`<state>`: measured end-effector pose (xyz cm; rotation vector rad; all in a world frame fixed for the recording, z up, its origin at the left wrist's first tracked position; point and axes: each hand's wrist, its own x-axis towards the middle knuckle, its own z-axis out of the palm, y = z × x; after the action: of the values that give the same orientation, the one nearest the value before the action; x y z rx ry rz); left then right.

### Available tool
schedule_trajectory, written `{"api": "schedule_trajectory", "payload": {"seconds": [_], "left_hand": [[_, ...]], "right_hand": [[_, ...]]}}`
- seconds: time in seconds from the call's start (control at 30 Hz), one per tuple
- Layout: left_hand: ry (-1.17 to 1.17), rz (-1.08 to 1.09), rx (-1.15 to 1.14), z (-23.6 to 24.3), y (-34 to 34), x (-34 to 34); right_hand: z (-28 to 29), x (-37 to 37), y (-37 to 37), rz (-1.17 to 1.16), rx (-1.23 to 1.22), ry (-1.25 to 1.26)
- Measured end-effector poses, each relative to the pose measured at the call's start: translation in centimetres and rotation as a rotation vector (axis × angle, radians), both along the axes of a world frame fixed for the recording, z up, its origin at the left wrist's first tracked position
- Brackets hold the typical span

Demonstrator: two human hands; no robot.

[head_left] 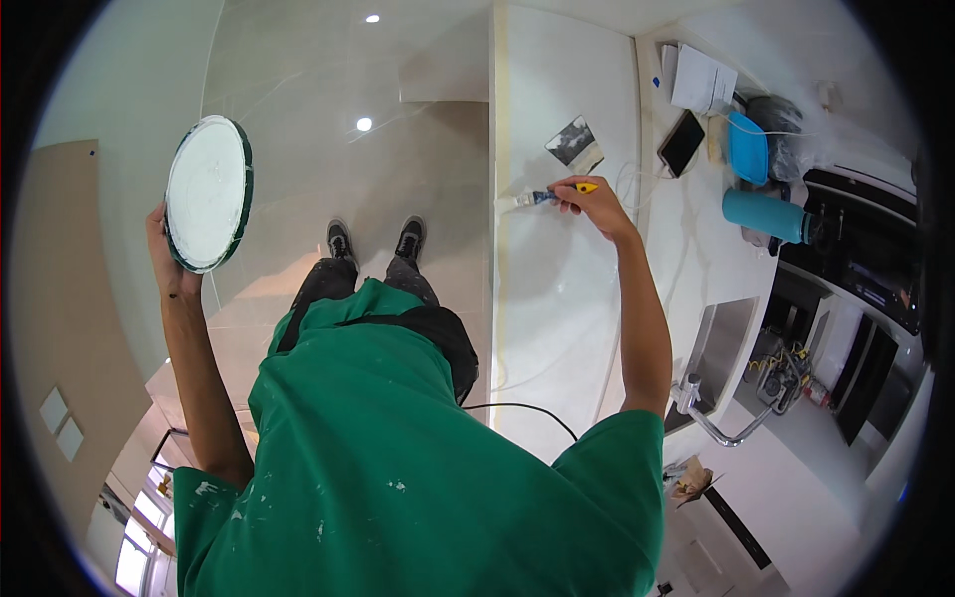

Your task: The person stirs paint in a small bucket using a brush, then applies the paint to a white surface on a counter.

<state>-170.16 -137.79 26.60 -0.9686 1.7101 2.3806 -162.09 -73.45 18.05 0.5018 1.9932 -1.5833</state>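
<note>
My left hand (182, 285), raised at the left, grips a round lid (207, 194) by its lower edge. The lid has a dark green rim, and its face is coated in white. My right hand (597, 207) is closed around a paintbrush (541, 197) with a yellow-ended handle and a blue ferrule. Its whitish bristles point left, at a pale yellow tape strip (501, 129) along the left edge of the white counter (567, 269). Whether the bristles touch the surface I cannot tell. Just beyond the brush lies a flat square piece (575, 144), dark and light grey.
On the counter's right side are a black phone (681, 143), white papers (703, 80), a blue container (748, 147) and a teal bottle (764, 215). A sink (721, 343) with a chrome faucet (731, 438) is nearer. A black cable (527, 406) runs beside me onto the counter.
</note>
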Motion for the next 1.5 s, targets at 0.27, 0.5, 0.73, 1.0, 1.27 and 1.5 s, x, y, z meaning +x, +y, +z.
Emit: {"api": "schedule_trajectory", "payload": {"seconds": [0.27,0.5,0.73,1.0,1.27,1.5], "left_hand": [[0.018,0.034,-0.049,0.4,0.2,0.3],[0.012,0.067,-0.069,1.4,1.4,0.5],[0.028,0.049,-0.171,2.5,2.5,0.6],[-0.056,-0.011,0.003,-0.3,3.4,-1.1],[0.077,-0.283,0.129,-1.4,9.2,-8.9],[0.286,-0.374,0.239,0.6,6.2,-17.0]], "right_hand": [[-0.9,-7.4,0.2,-0.184,0.02,0.158],[-0.5,-6.1,1.9,0.1,-0.037,-0.012],[-1.5,-11.2,0.6,-0.089,-0.009,0.148],[8.2,-13.9,-5.5,-0.173,-0.144,0.378],[18.9,-14.1,-23.3,0.298,0.214,0.793],[21.8,-15.3,-33.7,0.311,0.602,0.988]]}}
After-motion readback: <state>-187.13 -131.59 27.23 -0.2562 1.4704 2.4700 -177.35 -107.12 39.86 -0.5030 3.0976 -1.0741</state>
